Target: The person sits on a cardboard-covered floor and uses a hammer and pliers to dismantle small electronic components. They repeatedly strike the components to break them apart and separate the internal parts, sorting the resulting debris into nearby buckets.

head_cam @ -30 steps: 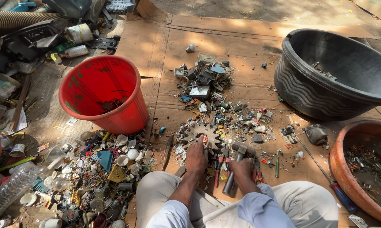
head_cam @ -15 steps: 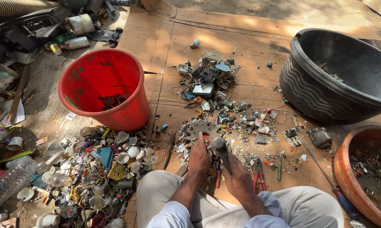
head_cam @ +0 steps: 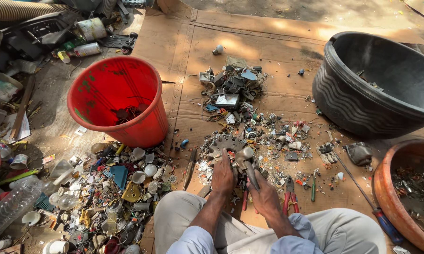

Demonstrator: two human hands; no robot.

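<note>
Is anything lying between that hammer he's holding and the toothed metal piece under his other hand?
Nothing visible does. The right hand grips a grey metal hammer, its head right beside the flat toothed metal piece that the left hand presses onto the brown cardboard sheet. Only small scrap lies around.

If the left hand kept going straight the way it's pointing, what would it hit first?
The left hand points away from the body, so it would likely first meet the toothed metal disc right at its fingertips, though depth is hard to judge.

Glossy red plastic bucket (head_cam: 118,101) stands on matt brown cardboard (head_cam: 268,51) (creased, dusty).
</note>
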